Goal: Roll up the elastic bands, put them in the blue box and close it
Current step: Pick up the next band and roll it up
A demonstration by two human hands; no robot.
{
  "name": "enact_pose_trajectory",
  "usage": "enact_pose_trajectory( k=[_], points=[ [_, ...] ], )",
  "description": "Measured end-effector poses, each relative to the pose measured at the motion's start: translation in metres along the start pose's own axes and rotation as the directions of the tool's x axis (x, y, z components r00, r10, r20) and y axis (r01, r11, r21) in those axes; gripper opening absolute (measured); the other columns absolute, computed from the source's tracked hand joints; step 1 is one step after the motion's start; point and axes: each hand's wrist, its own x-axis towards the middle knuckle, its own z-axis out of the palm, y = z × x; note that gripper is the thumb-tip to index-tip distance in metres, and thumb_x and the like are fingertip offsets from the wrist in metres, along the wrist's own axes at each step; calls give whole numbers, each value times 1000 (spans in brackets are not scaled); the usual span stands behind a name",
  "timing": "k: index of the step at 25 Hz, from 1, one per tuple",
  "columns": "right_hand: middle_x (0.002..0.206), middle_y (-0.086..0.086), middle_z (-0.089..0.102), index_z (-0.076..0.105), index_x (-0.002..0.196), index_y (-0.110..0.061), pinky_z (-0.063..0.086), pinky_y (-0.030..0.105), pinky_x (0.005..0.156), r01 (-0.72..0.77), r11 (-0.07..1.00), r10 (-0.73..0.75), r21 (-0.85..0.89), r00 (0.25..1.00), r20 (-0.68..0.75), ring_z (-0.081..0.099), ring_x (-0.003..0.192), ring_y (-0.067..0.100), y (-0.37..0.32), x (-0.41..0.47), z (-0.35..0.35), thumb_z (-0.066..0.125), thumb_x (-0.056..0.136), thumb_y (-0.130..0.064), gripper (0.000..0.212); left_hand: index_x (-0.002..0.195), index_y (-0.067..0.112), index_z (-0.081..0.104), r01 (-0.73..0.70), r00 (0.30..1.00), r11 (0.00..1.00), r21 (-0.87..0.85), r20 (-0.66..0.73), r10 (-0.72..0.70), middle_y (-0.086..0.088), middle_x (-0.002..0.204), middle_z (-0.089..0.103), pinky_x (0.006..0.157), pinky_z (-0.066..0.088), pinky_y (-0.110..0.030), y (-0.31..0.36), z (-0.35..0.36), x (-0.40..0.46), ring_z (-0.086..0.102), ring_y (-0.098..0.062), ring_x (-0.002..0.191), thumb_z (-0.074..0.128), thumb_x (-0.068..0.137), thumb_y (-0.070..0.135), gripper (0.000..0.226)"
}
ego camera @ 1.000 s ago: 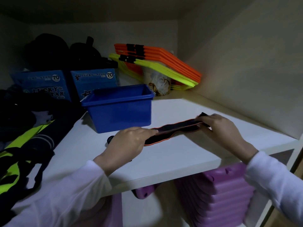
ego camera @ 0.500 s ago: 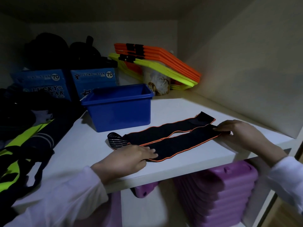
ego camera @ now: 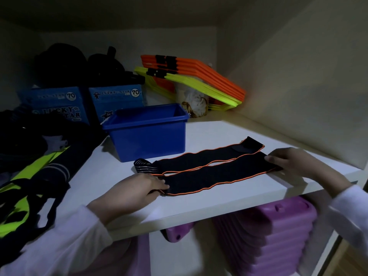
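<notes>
The elastic bands [ego camera: 209,169] lie flat on the white shelf [ego camera: 209,204], two long black strips edged in orange, side by side and touching along the middle. My left hand [ego camera: 135,188] presses the near strip's left end, fingers fairly straight; whether they pinch it I cannot tell. My right hand [ego camera: 290,159] rests on its right end, fingers laid flat, the grip loose. A grey striped piece [ego camera: 143,166] shows at the far strip's left end. Just beyond stands the blue box [ego camera: 147,132], uncovered, its inside in shadow.
</notes>
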Motion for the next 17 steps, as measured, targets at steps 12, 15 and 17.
enact_pose_trajectory(
  k=[12,15,17],
  points=[
    [58,9,42,45,67,-6,53,24,48,-320,484,125,815,947,297,44,55,21,-11,10,-9,46,80,-3,13,119,25,63,-1,1000,999,-51,25,3,11,125,62,97,40,-21,2,-9,-8,53,-3,117,38,81,49,51],
    [43,6,38,42,54,-9,38,19,38,-426,317,-22,847,890,456,40,37,18,-17,6,-14,68,45,-14,28,100,20,69,67,996,993,-99,64,-61,7,110,66,92,45,-27,1,-10,-5,58,-4,102,33,80,57,55],
    [42,7,48,54,50,-7,42,19,37,-443,255,-88,860,875,476,47,34,19,-15,7,-15,82,19,-12,42,89,16,69,95,993,990,-105,73,-88,10,93,61,87,46,-30,-1,-10,3,54,-2,87,41,86,49,43]
  ],
)
